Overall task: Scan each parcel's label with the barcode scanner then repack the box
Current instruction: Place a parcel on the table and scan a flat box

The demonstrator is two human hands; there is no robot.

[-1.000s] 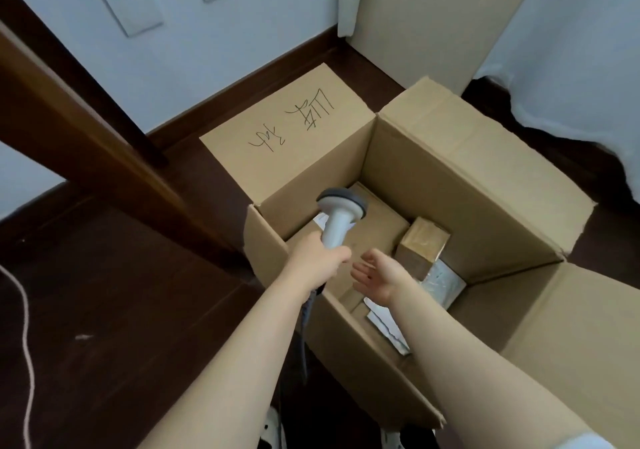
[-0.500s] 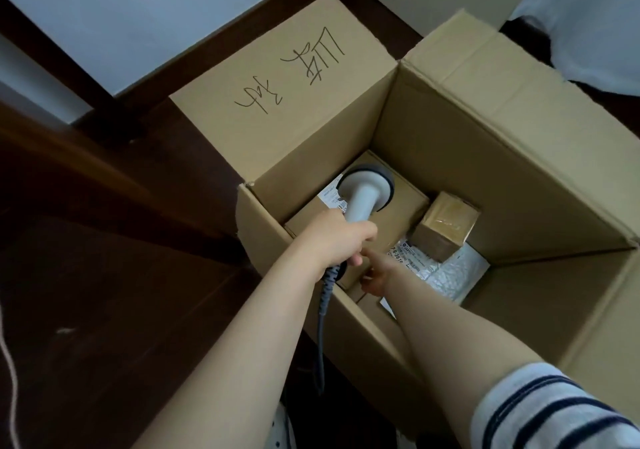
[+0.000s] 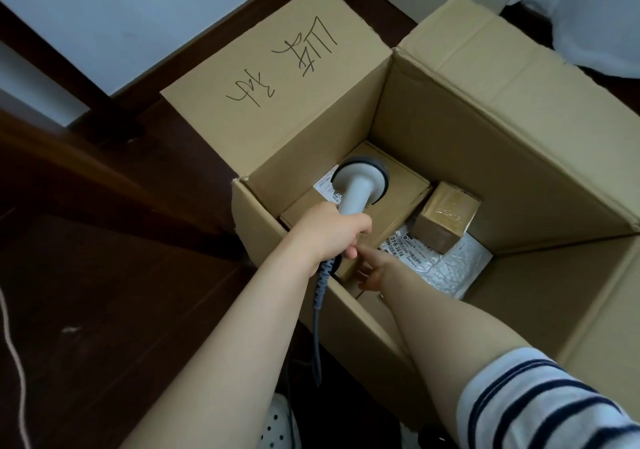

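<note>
Left hand [image 3: 330,232] clenched on grey corded barcode scanner [image 3: 360,185], aimed down at white label [image 3: 327,189] on flat brown parcel [image 3: 398,203] by large open cardboard box's [image 3: 450,158] left wall — probably for scanning. Right hand [image 3: 372,272] reaching inside near front wall — grip impossible to tell.

Right hand [image 3: 372,270], open above box [image 3: 450,158] a second ago, now reaches deep inside beside flat parcel [image 3: 398,203]. Scanner [image 3: 358,185] head lower, over parcel's label [image 3: 327,189].

Dim soft daylight; box interior shadowed; wide-angle edge distortion; slight softness.
</note>
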